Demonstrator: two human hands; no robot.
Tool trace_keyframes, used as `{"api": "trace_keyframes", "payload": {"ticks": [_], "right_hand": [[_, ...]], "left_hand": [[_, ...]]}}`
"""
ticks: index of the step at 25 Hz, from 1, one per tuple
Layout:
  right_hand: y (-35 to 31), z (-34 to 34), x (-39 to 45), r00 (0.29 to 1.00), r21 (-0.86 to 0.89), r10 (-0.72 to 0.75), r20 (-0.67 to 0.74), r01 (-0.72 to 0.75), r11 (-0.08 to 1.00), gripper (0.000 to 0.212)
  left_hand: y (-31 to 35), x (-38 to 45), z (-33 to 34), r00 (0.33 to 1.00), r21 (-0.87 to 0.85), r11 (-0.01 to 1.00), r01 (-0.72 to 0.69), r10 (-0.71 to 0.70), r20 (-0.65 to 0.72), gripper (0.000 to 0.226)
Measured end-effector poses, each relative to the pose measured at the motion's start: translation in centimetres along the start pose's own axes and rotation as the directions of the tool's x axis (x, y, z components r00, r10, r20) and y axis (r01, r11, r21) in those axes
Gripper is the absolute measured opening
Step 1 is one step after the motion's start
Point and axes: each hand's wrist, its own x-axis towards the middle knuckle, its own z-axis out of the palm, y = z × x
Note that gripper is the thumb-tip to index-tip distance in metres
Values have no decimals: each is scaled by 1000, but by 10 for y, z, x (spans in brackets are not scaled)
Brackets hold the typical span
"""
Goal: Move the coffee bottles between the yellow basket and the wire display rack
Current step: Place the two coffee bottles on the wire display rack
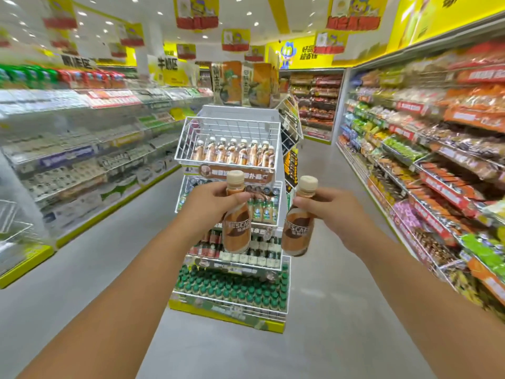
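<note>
Wire rack point(229, 124) — bottles point(232, 153) in rows

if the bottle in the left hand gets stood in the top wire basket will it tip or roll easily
The bottle looks full, so it is probably fairly heavy for its size. Tall and narrow, it may wobble on the wire basket floor, though the bottles already in the basket should prop it. Its round body would likely roll if laid down. The left hand grips its neck.
</note>
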Motion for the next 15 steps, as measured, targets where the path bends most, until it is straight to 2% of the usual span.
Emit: {"api": "trace_keyframes", "payload": {"ticks": [7,15], "right_hand": [[-10,102,85,997,2,18,77,-18,1000,19],[31,145,213,986,-85,31,162,-17,996,22]], "left_hand": [[-25,75,-104,999,13,1000,4,-3,-49,17],[-75,202,-126,990,21,999,44,-40,-138,17]]}}
